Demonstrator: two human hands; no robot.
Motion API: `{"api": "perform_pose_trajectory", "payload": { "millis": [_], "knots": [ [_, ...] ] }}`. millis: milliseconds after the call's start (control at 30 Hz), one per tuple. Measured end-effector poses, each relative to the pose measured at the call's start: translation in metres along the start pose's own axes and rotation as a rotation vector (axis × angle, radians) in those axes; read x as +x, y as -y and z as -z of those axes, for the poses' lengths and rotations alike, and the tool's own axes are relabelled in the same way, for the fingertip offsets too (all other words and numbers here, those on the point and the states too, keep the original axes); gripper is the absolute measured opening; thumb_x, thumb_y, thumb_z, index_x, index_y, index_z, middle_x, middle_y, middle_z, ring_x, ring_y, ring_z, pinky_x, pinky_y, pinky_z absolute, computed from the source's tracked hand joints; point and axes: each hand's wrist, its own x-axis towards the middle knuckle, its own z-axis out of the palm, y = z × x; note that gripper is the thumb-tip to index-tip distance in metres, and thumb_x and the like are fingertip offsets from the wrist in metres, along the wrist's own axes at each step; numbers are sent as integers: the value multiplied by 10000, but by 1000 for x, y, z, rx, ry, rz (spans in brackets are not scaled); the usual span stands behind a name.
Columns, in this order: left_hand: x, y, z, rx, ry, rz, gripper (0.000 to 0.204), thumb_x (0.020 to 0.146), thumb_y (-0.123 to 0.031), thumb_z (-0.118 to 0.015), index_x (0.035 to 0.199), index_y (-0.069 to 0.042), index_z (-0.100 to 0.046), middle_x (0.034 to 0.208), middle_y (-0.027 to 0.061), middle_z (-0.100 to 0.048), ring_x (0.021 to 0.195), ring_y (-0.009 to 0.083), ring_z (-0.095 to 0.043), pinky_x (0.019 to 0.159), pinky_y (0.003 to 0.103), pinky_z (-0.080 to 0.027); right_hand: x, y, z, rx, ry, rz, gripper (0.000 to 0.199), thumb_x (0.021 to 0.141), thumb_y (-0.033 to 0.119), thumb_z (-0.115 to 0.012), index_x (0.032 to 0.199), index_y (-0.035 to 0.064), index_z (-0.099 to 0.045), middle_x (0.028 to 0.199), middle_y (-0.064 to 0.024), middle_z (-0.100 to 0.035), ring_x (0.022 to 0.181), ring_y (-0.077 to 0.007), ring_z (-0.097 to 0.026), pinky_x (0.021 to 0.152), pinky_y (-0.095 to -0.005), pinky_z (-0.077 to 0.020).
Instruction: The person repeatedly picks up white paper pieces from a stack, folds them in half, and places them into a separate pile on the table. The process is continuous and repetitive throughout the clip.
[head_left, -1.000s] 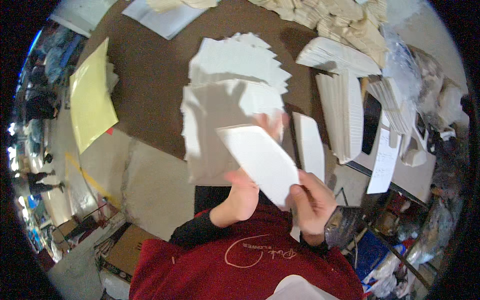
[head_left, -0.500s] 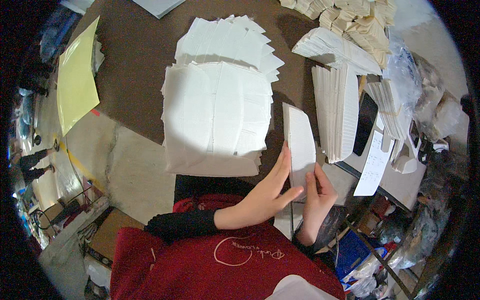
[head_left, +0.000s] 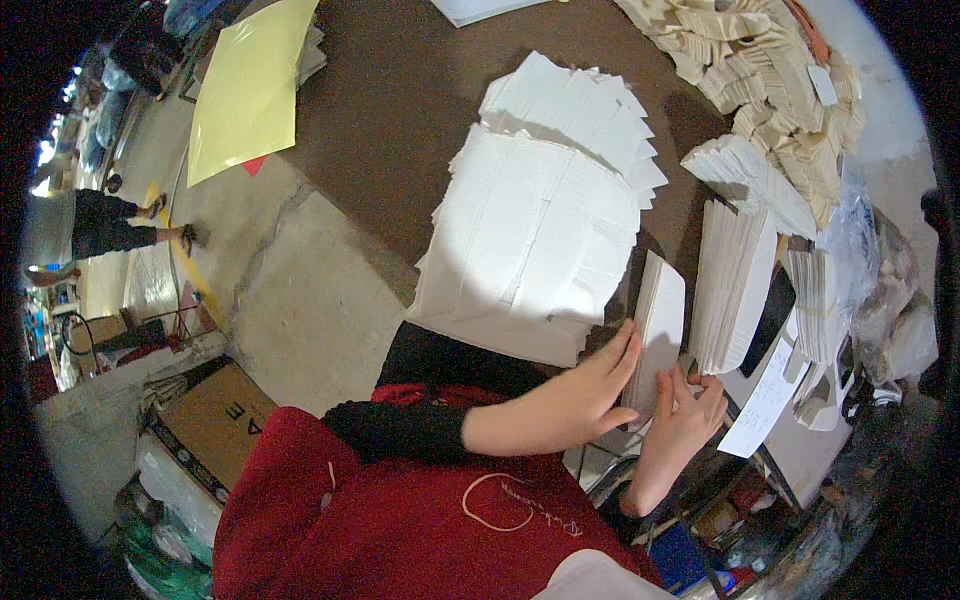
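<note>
A small stack of white card pieces (head_left: 662,318) stands on edge at the near side of the brown table (head_left: 400,110). My left hand (head_left: 572,398) presses flat against its left face. My right hand (head_left: 688,415) grips its lower right side, so both hands hold it. Just left of it lies a large flat white cardboard sheet (head_left: 530,240) on top of a fanned pile of similar sheets (head_left: 575,105).
Upright bundles of white card (head_left: 735,285) stand right of my hands. Beige folded pieces (head_left: 770,70) heap at the back right. A yellow sheet (head_left: 245,90) lies at the left. A brown box (head_left: 215,420) sits on the floor. A person's legs (head_left: 120,220) show far left.
A second ago I held a white card piece up above the pile. Both hands have moved right and down to the upright small stack. The view has tilted, showing more floor.
</note>
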Motion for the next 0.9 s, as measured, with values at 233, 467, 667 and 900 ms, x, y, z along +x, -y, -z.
{"api": "perform_pose_trajectory", "payload": {
  "millis": [233,467,667,900],
  "knots": [
    [-10,40,169,482,-611,-108,443,928,-186,-674,1332,-26,-586,1353,180,-593,1249,401,-552,1060,447,-448,-5,23,25,463,-204,-238,239,832,29,-745,1070,19,-746,995,-123,-561,914,-277,-565,798,-372,-481],
    [1,73,201,697,-671,-117,358,855,-159,-722,1184,-52,-635,1303,122,-604,1251,374,-548,1048,462,-449,39,129,23,846,-148,425,365,849,18,-714,1213,33,-692,1292,-192,-598,1195,-346,-576,1017,-415,-462],
    [0,64,207,715,-684,-271,110,855,-99,-705,955,-84,-661,1055,58,-712,1180,297,-630,1043,430,-454,81,189,-49,493,-198,429,482,956,119,-583,1435,93,-535,1521,-121,-479,1413,-349,-420,1157,-485,-323],
    [-66,43,193,585,-508,-327,80,826,-121,-676,889,-71,-684,929,92,-705,851,301,-708,743,404,-579,78,178,-62,590,-131,372,465,983,132,-549,1446,96,-531,1553,-90,-453,1429,-311,-418,1166,-483,-310]
  ]
}}
